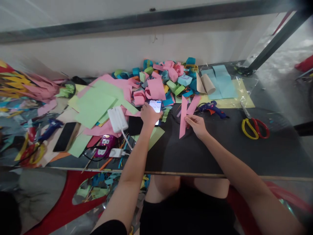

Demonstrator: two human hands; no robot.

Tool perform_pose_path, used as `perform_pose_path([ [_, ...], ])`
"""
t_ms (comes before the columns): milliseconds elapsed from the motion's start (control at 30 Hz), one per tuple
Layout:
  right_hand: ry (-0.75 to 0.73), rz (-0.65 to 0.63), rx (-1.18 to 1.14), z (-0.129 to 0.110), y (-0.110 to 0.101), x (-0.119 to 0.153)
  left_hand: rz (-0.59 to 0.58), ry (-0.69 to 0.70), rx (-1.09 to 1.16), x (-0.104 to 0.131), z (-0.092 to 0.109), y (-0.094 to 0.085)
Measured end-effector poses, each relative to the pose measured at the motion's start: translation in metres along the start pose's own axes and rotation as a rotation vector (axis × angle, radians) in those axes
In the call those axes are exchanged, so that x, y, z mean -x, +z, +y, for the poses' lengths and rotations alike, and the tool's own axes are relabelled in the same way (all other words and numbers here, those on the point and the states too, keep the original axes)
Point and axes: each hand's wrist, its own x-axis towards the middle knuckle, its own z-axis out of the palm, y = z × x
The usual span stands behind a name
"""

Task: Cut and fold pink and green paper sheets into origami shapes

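A smartphone point(155, 105) with a lit screen lies in front of the paper heap. My left hand point(149, 115) reaches over it, thumb across to its right side and fingers along its left, gripping it. My right hand point(197, 125) pinches pink paper strips point(183, 122) between thumb and fingers; two lengths show, one nearly upright and one slanting behind it. To the right of the strips lies a blue glue gun point(213, 109). A small folded green paper strip point(165, 115) rests beside my left thumb.
Folded coloured paper pieces point(172, 75) are heaped at the back. Scissors point(254, 127) lie to the right. Green sheets point(97, 101), a white power bank point(117, 119), a dark phone point(66, 137) and another glue gun point(51, 129) crowd the left. A cardboard tube point(208, 84) stands behind.
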Motion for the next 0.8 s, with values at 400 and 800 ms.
perform_pose_path([
  [400, 0.026, -0.06, 0.021, 0.007, -0.004, -0.004, -0.058, -0.004, -0.049, -0.023, 0.003, -0.001],
  [800, -0.721, 0.367, 0.41, -0.008, -0.001, 0.026, -0.037, 0.053, -0.03, -0.026, 0.002, 0.005],
])
